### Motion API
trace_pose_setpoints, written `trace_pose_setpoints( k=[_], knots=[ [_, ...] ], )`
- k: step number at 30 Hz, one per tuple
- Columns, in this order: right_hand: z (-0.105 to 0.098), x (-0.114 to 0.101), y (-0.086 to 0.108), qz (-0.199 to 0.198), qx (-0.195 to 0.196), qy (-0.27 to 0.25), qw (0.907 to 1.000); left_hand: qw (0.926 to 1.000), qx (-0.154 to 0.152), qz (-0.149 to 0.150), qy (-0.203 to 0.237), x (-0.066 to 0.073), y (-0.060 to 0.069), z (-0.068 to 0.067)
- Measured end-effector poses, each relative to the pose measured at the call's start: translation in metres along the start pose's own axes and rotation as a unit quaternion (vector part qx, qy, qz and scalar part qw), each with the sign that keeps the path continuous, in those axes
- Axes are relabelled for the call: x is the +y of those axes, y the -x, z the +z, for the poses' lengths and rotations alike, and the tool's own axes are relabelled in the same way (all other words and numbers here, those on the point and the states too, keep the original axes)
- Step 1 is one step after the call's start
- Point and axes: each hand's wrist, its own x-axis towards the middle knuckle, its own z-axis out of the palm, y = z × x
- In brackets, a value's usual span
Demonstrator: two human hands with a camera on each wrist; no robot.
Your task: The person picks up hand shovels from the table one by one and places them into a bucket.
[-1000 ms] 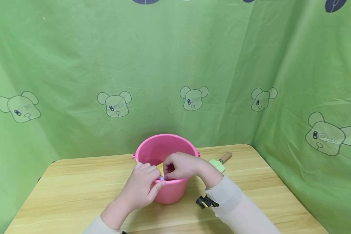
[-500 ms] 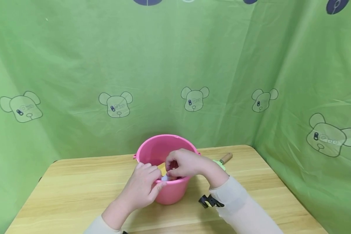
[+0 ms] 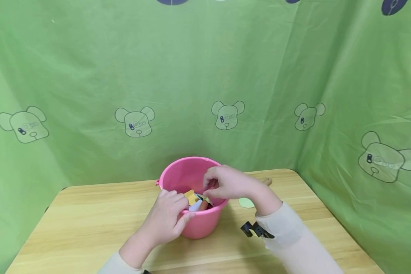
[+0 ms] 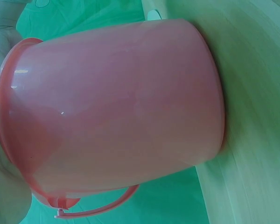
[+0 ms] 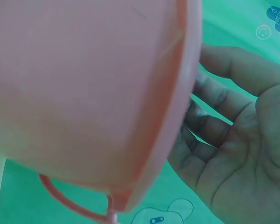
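A pink bucket stands upright on the table. My left hand grips its near left rim, the thumb outside and the fingers over the edge. Inside lie a yellow piece, a whitish piece and a brown rounded piece; their kinds are unclear. My right hand reaches over the right rim with bent fingers above these pieces. In the right wrist view the bucket wall hides the fingertips of the right hand, so anything between them does not show.
Partly behind the right forearm lies a tool with a light green blade and a wooden handle. A wooden table carries everything. Green cloth with bear prints hangs behind and at both sides. The bucket's handle hangs down.
My right hand has moved right and slightly up, from the bucket's middle to its right rim. More of the pieces inside now show. The left hand has stayed on the rim.
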Motion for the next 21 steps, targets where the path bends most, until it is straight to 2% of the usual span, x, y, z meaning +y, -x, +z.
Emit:
trace_pose_setpoints(
  k=[21],
  knots=[
    [-0.035, 0.022, 0.025, 0.051, 0.022, 0.032, 0.9979, 0.9999, -0.009, -0.009, 0.008, 0.001, -0.001, -0.001]
  ],
)
